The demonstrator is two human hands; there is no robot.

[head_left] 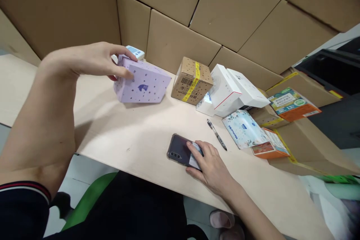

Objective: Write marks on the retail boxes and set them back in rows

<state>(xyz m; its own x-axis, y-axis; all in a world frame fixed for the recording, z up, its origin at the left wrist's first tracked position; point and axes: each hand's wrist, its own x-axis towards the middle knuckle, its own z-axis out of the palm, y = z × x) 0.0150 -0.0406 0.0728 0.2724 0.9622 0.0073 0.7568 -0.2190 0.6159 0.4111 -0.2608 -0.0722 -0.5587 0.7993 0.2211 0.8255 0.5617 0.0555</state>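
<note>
My left hand grips the left end of a lilac box printed with small dark marks and a purple logo. Its thumb lies on the near face, and the fingers reach over the top. On the table, a dark smartphone in a clear case lies with its cameras facing up. My right hand is closed around the phone's right end, partly covering a pale patch on its back. Just beyond that hand lies a pen.
A taped brown carton and white boxes stand along the back. Farther right are a light-blue tissue pack, an orange-and-green box and an open carton. Stacked cardboard boxes wall off the table's far side.
</note>
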